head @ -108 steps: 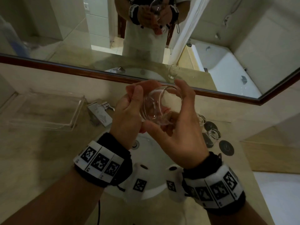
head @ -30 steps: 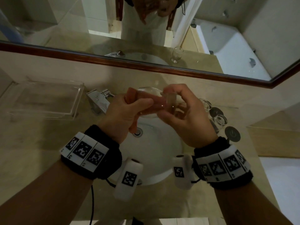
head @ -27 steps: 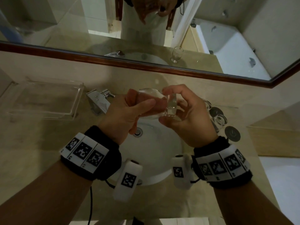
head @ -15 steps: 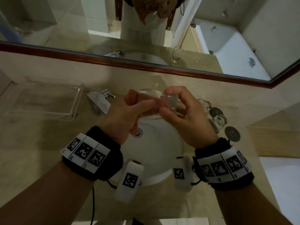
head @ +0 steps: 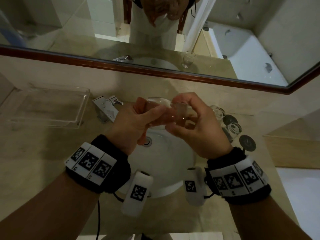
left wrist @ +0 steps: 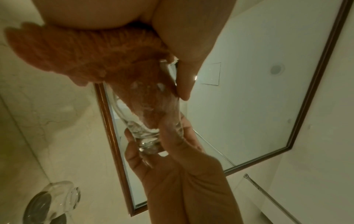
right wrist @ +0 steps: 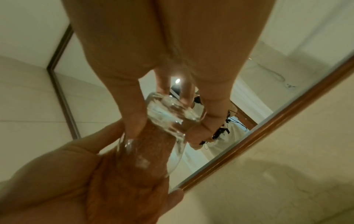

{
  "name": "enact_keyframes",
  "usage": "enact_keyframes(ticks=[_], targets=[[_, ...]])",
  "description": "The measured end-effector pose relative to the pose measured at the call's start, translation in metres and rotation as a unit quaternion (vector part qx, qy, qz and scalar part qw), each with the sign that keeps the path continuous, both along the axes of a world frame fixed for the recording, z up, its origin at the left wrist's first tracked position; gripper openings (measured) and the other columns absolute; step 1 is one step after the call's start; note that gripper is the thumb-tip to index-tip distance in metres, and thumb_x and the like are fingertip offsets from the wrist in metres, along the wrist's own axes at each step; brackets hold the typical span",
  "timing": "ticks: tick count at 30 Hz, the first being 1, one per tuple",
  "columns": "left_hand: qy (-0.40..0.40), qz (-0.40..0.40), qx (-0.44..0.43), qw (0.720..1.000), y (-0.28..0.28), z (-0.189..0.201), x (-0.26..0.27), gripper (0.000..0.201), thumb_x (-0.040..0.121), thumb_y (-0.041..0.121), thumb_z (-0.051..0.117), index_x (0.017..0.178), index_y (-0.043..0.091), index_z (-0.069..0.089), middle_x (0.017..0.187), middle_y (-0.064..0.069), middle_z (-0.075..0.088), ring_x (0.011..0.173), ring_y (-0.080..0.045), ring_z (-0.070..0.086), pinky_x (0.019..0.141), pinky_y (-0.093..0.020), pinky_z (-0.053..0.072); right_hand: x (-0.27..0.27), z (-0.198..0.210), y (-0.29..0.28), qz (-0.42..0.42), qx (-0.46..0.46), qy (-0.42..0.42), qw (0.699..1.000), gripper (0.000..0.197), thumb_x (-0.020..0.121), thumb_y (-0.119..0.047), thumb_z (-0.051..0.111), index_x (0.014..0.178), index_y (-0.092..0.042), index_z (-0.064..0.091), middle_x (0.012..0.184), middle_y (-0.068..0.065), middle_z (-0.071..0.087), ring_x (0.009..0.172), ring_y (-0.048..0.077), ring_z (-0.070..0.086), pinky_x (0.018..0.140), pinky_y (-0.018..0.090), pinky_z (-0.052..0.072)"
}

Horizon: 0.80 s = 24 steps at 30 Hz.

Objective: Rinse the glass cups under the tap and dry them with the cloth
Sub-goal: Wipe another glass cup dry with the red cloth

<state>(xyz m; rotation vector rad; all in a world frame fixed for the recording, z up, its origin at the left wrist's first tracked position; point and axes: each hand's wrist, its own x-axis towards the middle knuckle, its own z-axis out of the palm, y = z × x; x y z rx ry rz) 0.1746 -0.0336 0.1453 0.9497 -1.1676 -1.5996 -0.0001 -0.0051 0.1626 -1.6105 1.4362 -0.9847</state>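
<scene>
The bench carries a white basin with the tap at its back left, and the work is held above the bowl, probably so drips fall there. At the right of the basin more glass cups lie on their sides beside dark round coasters, near enough to reach next.

The left hand has the orange cloth bunched in its curled fingers and pushed into the mouth of the glass cup, which lies sideways between the hands. The right hand pinches the thick base — a hold that looks meant for twisting the cup against the cloth.

From the head the cloth shows only as a tint. The left wrist view shows it stuffed deep, nearly to the base; the right wrist view shows fingertips ringing that base.
</scene>
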Motion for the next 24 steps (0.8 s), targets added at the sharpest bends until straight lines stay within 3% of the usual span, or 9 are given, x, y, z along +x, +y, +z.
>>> enact_keyframes(ticks=[2, 3, 5, 8, 11, 13, 15, 19, 24], targets=[[0.007, -0.011, -0.007, 1.0, 0.001, 0.001, 0.001, 0.014, 0.082, 0.025, 0.076, 0.07, 0.019, 0.077, 0.059, 0.002, 0.074, 0.052, -0.034, 0.067, 0.058, -0.049, 0.046, -0.002, -0.001, 0.002, -0.009, -0.012, -0.013, 1.0, 0.053, 0.073, -0.004, 0.084, 0.116, -0.022, 0.059, 0.114, -0.005, 0.066, 0.099, 0.019, 0.07, 0.08, 0.04, 0.063], [0.02, -0.017, -0.007, 1.0, 0.003, 0.004, 0.001, 0.011, 0.083, 0.022, 0.074, 0.075, 0.015, 0.075, 0.06, 0.002, 0.074, 0.054, -0.026, 0.071, 0.055, -0.045, 0.042, -0.002, -0.002, 0.004, -0.021, -0.012, -0.033, 0.999, 0.054, 0.073, -0.007, 0.086, 0.118, -0.021, 0.059, 0.116, -0.005, 0.065, 0.1, 0.017, 0.07, 0.081, 0.038, 0.063], [0.033, -0.03, -0.007, 0.999, 0.005, 0.007, 0.0, 0.013, 0.088, 0.012, 0.065, 0.077, 0.011, 0.072, 0.054, 0.005, 0.071, 0.056, -0.009, 0.073, 0.059, -0.041, 0.043, 0.002, 0.001, 0.006, -0.049, 0.016, -0.069, 0.996, 0.056, 0.077, -0.034, 0.085, 0.121, -0.018, 0.056, 0.114, -0.004, 0.066, 0.096, 0.014, 0.072, 0.077, 0.034, 0.063], [0.04, -0.037, -0.013, 0.998, 0.007, 0.005, -0.003, 0.02, 0.08, 0.013, 0.067, 0.064, 0.022, 0.076, 0.054, 0.003, 0.071, 0.075, -0.014, 0.077, 0.057, -0.027, 0.054, 0.008, 0.006, 0.007, -0.076, 0.132, -0.105, 0.983, 0.055, 0.087, -0.06, 0.053, 0.115, -0.013, 0.057, 0.095, 0.002, 0.071, 0.069, 0.024, 0.073, 0.059, 0.039, 0.058], [0.06, -0.042, -0.002, 0.997, 0.01, 0.006, -0.004, 0.012, 0.079, 0.015, 0.064, 0.083, 0.009, 0.074, 0.06, 0.001, 0.074, 0.068, -0.013, 0.076, 0.055, -0.018, 0.054, 0.006, 0.007, 0.011, -0.044, 0.095, -0.102, 0.989, 0.029, 0.099, -0.034, 0.059, 0.116, -0.012, 0.056, 0.102, 0.018, 0.068, 0.066, 0.024, 0.069, 0.056, 0.037, 0.058], [0.06, -0.019, 0.013, 0.998, 0.011, 0.007, -0.003, 0.02, 0.08, 0.022, 0.066, 0.089, 0.005, 0.071, 0.075, -0.004, 0.079, 0.06, -0.008, 0.073, 0.039, -0.019, 0.043, 0.0, 0.006, 0.013, -0.001, 0.027, -0.053, 0.998, 0.034, 0.091, -0.015, 0.071, 0.121, -0.018, 0.054, 0.111, 0.008, 0.066, 0.085, 0.02, 0.073, 0.07, 0.037, 0.063], [0.05, -0.011, 0.011, 0.999, 0.01, 0.006, -0.003, 0.016, 0.08, 0.026, 0.071, 0.085, 0.013, 0.076, 0.085, -0.007, 0.08, 0.066, -0.011, 0.075, 0.046, -0.026, 0.041, -0.004, 0.002, 0.014, 0.009, -0.007, -0.025, 1.0, 0.05, 0.082, -0.006, 0.079, 0.121, -0.023, 0.055, 0.113, -0.007, 0.066, 0.096, 0.017, 0.072, 0.082, 0.037, 0.062], [0.07, -0.009, 0.009, 0.997, 0.015, 0.012, -0.008, 0.027, 0.089, -0.001, 0.057, 0.068, 0.01, 0.07, 0.048, 0.002, 0.067, 0.036, -0.002, 0.06, 0.039, -0.016, 0.045, 0.003, 0.006, 0.015, -0.068, 0.058, -0.11, 0.99, 0.039, 0.09, -0.042, 0.069, 0.118, -0.017, 0.057, 0.109, -0.002, 0.069, 0.092, 0.023, 0.074, 0.074, 0.042, 0.064], [0.082, -0.024, -0.002, 0.996, 0.015, 0.009, -0.009, 0.006, 0.083, 0.005, 0.062, 0.08, 0.002, 0.066, 0.067, -0.003, 0.077, 0.064, -0.011, 0.075, 0.046, -0.01, 0.049, 0.003, 0.009, 0.013, -0.081, 0.102, -0.101, 0.986, 0.039, 0.099, -0.044, 0.053, 0.112, -0.007, 0.06, 0.093, 0.016, 0.07, 0.062, 0.026, 0.07, 0.057, 0.043, 0.06]])
